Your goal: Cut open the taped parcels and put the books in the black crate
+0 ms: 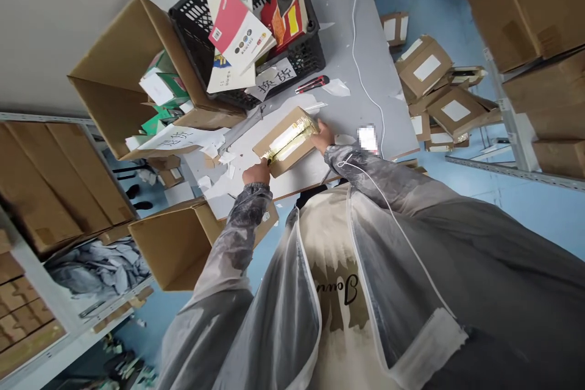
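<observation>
A small cardboard box lies tilted across the grey table, with shiny yellowish tape along its top seam and over its ends. My right hand grips the box at its right end. At the opposite end, my left hand is closed, its fingertips by the taped corner. Something small and dark pokes out of that fist against the box; its kind is too small to make out. Behind the box lies a red and black utility knife.
A black plastic crate of books and an open carton stand at the table's back. A white cable runs along the right. Paper scraps litter the table. Another open carton is lower left; parcels lie piled at right.
</observation>
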Action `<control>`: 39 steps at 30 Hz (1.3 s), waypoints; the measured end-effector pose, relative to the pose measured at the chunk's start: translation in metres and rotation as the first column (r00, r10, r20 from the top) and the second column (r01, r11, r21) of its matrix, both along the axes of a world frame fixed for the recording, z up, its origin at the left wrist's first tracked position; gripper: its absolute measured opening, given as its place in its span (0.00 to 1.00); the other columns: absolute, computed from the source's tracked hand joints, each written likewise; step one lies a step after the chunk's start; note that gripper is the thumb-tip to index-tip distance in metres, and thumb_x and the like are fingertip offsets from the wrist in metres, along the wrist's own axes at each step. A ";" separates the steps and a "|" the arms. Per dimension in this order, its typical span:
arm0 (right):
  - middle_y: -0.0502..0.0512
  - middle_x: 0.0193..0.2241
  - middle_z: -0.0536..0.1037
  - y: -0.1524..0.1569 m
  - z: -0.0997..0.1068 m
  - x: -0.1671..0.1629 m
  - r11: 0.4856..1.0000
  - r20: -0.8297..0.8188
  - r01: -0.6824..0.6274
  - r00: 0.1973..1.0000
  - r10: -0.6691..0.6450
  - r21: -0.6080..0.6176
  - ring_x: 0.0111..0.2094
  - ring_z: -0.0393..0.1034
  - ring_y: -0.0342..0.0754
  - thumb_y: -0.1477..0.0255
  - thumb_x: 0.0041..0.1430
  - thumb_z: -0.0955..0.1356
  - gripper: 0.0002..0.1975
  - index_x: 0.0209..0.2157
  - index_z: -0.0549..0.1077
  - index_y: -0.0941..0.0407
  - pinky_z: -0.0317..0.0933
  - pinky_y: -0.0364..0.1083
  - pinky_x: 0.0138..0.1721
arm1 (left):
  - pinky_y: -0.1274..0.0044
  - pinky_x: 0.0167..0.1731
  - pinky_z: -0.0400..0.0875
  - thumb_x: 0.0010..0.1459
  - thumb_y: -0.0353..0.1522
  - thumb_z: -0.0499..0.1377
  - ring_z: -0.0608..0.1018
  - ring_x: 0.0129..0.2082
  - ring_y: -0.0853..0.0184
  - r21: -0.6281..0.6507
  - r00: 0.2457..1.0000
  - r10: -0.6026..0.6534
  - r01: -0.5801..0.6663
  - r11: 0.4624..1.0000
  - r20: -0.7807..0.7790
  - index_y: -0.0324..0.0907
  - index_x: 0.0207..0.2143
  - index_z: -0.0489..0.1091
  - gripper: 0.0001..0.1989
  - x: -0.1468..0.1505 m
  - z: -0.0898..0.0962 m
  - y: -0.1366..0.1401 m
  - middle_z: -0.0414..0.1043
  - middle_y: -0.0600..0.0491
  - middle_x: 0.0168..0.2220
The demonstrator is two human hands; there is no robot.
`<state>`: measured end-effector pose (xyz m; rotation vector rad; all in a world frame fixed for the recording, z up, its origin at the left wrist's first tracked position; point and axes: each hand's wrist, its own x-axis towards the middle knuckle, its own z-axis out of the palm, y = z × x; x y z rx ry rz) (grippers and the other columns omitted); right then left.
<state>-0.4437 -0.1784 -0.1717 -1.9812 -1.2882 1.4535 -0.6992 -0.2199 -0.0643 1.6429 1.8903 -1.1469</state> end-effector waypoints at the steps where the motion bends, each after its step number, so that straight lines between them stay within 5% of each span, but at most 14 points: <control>1: 0.79 0.83 0.65 -0.001 0.005 -0.002 1.000 0.058 0.024 0.998 -0.023 -0.007 0.84 0.60 0.68 0.80 0.74 0.72 0.42 0.85 0.62 0.69 0.51 0.65 0.89 | 0.61 0.51 0.78 0.85 0.41 0.52 0.90 0.56 0.40 0.002 1.000 0.022 -0.022 1.000 0.002 0.43 0.75 0.72 0.25 0.002 0.000 -0.002 0.87 0.27 0.58; 3: 0.72 0.89 0.55 -0.002 0.017 -0.009 0.994 0.163 -0.033 0.987 0.016 0.102 0.91 0.41 0.76 0.82 0.71 0.74 0.46 0.86 0.64 0.61 0.40 0.77 0.89 | 0.61 0.51 0.78 0.86 0.44 0.51 0.89 0.57 0.39 0.005 0.998 0.060 -0.060 0.998 0.004 0.43 0.76 0.72 0.26 0.004 0.001 -0.005 0.87 0.27 0.58; 5: 0.68 0.90 0.54 -0.001 0.032 -0.022 0.925 0.234 -0.237 0.957 0.170 0.298 0.92 0.30 0.76 0.83 0.75 0.70 0.40 0.85 0.67 0.60 0.29 0.85 0.87 | 0.62 0.51 0.77 0.87 0.46 0.51 0.89 0.58 0.39 -0.002 0.997 0.082 -0.082 0.997 -0.003 0.44 0.76 0.72 0.27 0.001 0.003 -0.007 0.87 0.28 0.58; 7: 0.68 0.88 0.59 0.005 0.044 -0.038 0.794 0.318 -0.459 0.881 0.350 0.399 0.92 0.34 0.72 0.82 0.83 0.63 0.31 0.82 0.69 0.62 0.26 0.85 0.88 | 0.64 0.49 0.76 0.87 0.49 0.50 0.89 0.57 0.39 -0.017 0.996 0.084 -0.084 0.996 -0.009 0.45 0.76 0.72 0.28 -0.005 0.004 -0.008 0.88 0.29 0.58; 10: 0.74 0.87 0.62 0.021 0.052 -0.063 0.579 0.458 -0.722 0.690 0.561 0.379 0.91 0.43 0.72 0.81 0.89 0.57 0.27 0.81 0.67 0.72 0.33 0.81 0.89 | 0.67 0.44 0.73 0.87 0.52 0.49 0.89 0.55 0.39 -0.051 0.998 0.066 -0.066 0.997 -0.004 0.45 0.76 0.72 0.30 -0.020 0.005 -0.009 0.89 0.32 0.56; 14: 0.62 0.75 0.78 0.046 0.047 -0.075 0.290 0.601 -0.886 0.460 0.653 0.362 0.83 0.63 0.64 0.76 0.89 0.65 0.26 0.80 0.68 0.68 0.45 0.76 0.88 | 0.70 0.38 0.67 0.86 0.51 0.55 0.89 0.48 0.43 -0.061 0.999 0.044 -0.043 0.997 0.014 0.47 0.66 0.76 0.23 -0.045 0.002 -0.010 0.90 0.37 0.48; 18: 0.59 0.62 0.84 0.061 0.041 -0.066 0.169 0.634 -0.882 0.439 0.636 0.441 0.67 0.78 0.60 0.69 0.83 0.70 0.27 0.75 0.75 0.67 0.68 0.63 0.77 | 0.73 0.34 0.60 0.81 0.48 0.62 0.86 0.39 0.49 -0.001 0.995 0.083 -0.083 0.997 0.055 0.49 0.52 0.76 0.14 -0.070 0.000 -0.016 0.85 0.46 0.36; 23: 0.56 0.66 0.85 0.052 0.046 -0.077 0.215 0.627 -0.859 0.490 0.605 0.464 0.69 0.78 0.64 0.65 0.78 0.66 0.25 0.67 0.86 0.57 0.66 0.68 0.80 | 0.75 0.31 0.55 0.73 0.49 0.63 0.81 0.31 0.53 0.113 0.982 0.166 -0.175 0.978 0.088 0.51 0.42 0.67 0.14 -0.088 0.002 -0.031 0.74 0.53 0.27; 28: 0.43 0.57 0.92 0.044 0.047 -0.106 0.402 0.497 -0.736 0.670 0.552 0.545 0.66 0.83 0.59 0.66 0.73 0.62 0.30 0.58 0.95 0.41 0.59 0.65 0.79 | 0.70 0.29 0.54 0.70 0.61 0.55 0.75 0.25 0.49 0.203 0.992 0.090 -0.106 0.973 0.088 0.55 0.40 0.63 0.22 -0.090 0.009 -0.039 0.64 0.53 0.24; 33: 0.22 0.46 0.92 0.049 0.039 -0.125 0.367 0.344 -0.676 0.678 0.650 0.639 0.67 0.83 0.66 0.64 0.68 0.61 0.31 0.52 0.94 0.24 0.51 0.69 0.77 | 0.65 0.29 0.57 0.70 0.64 0.53 0.81 0.29 0.40 0.256 0.996 0.065 -0.077 0.964 0.053 0.58 0.41 0.68 0.24 -0.085 0.014 -0.040 0.63 0.51 0.22; 39: 0.17 0.55 0.90 0.049 0.039 -0.130 0.348 0.364 -0.704 0.651 0.666 0.620 0.72 0.80 0.67 0.60 0.74 0.57 0.33 0.58 0.90 0.22 0.50 0.68 0.76 | 0.69 0.28 0.55 0.68 0.57 0.47 0.88 0.36 0.36 0.216 0.998 0.031 -0.017 0.976 -0.061 0.62 0.52 0.79 0.26 -0.088 0.010 -0.048 0.71 0.45 0.24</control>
